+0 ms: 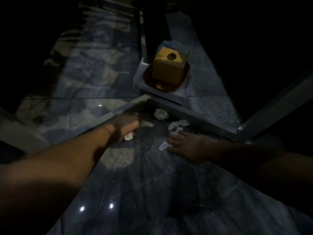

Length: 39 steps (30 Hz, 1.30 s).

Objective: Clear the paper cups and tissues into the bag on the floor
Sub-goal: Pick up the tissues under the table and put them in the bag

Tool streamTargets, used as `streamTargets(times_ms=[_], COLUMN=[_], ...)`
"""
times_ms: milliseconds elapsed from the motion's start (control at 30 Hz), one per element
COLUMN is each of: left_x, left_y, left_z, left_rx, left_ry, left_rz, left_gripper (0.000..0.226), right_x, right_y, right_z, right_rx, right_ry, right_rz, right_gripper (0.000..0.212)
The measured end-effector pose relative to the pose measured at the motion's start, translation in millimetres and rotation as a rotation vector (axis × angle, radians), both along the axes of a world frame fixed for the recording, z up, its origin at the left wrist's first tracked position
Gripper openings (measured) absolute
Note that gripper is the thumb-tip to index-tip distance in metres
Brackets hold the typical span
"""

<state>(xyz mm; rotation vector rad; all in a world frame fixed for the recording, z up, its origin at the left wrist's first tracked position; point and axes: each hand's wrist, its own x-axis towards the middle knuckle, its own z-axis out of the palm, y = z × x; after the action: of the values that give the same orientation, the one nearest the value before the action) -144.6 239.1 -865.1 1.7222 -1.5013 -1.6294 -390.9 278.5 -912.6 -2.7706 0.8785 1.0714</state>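
Observation:
The scene is dim. My left hand (126,126) reaches over the dark marble floor and is closed around a small white crumpled tissue (128,136) that pokes out below its fingers. My right hand (187,145) lies flat with fingers spread on another white tissue scrap (163,145). Beyond the hands lie a crumpled tissue ball (161,114) and a twisted tissue (177,125), both against a grey metal frame bar (194,118). No paper cup or bag is visible.
A yellow cardboard tissue box (169,68) with a round hole stands on a brown tray (147,80) over white sheets behind the frame. Grey frame bars (274,107) run off to the right and left. The surroundings are black.

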Motion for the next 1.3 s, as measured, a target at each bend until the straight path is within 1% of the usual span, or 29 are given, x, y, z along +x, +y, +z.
streamTargets(times_ms=[33,100,200,233,267,367,400,433,500,600,667,700,767,833,900,967,1067,1133,1167,1267,1300], left_x=[1,-1,-5,-6,-7,-14,-16,-16,-16,-15,-14,-14,-13,-12,-15,-20,-28,-32,-34,-44,-48], left_y=[2,4,1,2,3,10,11,10,10,7,1,-1,-3,-4,-5,-4,-2,0,0,4,6], left_z=[3,6,10,13,16,24,25,24,22,20,20,20,21,19,19,21,29,29,28,31,31], left_rx=[0.052,0.163,0.329,0.377,0.412,0.441,0.443,0.442,0.39,0.292,0.275,0.284,0.314,0.324,0.339,0.36,0.378,0.395,0.406,0.448,0.452], left_ry=[0.09,0.165,0.339,0.394,0.416,0.353,0.357,0.369,0.349,0.297,0.291,0.306,0.359,0.4,0.449,0.49,0.531,0.561,0.583,0.622,0.617], left_rz=[0.071,0.151,0.148,0.158,0.164,0.159,0.162,0.156,0.12,0.143,0.195,0.22,0.258,0.264,0.249,0.251,0.267,0.225,0.201,0.149,0.114], left_gripper=[0.028,0.023,0.032,0.031,0.028,0.019,0.017,0.016,0.022,0.039,0.05,0.052,0.05,0.052,0.06,0.067,0.06,0.067,0.065,0.028,0.026], right_x=[0,-1,-2,-2,-2,-1,-1,-2,-4,-7,-11,-14,-16,-18,-17,-10,-2,2,3,5,6], right_y=[0,1,5,7,8,9,9,9,8,7,6,6,6,6,5,3,-1,-2,-1,2,3], right_z=[0,0,1,1,1,-2,-3,-3,-2,6,11,14,24,35,47,57,68,71,71,71,70], right_rx=[-0.003,-0.007,-0.006,0.002,0.009,0.018,0.019,0.022,0.033,0.04,0.019,0.002,-0.068,-0.161,-0.242,-0.319,-0.363,-0.371,-0.372,-0.354,-0.359], right_ry=[0.008,0.025,0.046,0.054,0.063,0.074,0.071,0.065,0.035,-0.026,-0.067,-0.094,-0.209,-0.377,-0.506,-0.571,-0.581,-0.567,-0.559,-0.545,-0.539], right_rz=[-0.001,-0.002,0.001,0.005,0.008,0.015,0.018,0.021,0.036,0.05,0.058,0.062,0.095,0.128,0.116,0.088,0.058,0.067,0.079,0.117,0.133], right_gripper=[0.063,0.063,0.062,0.061,0.061,0.061,0.062,0.061,0.058,0.057,0.059,0.061,0.062,0.059,0.06,0.066,0.068,0.071,0.072,0.073,0.073])
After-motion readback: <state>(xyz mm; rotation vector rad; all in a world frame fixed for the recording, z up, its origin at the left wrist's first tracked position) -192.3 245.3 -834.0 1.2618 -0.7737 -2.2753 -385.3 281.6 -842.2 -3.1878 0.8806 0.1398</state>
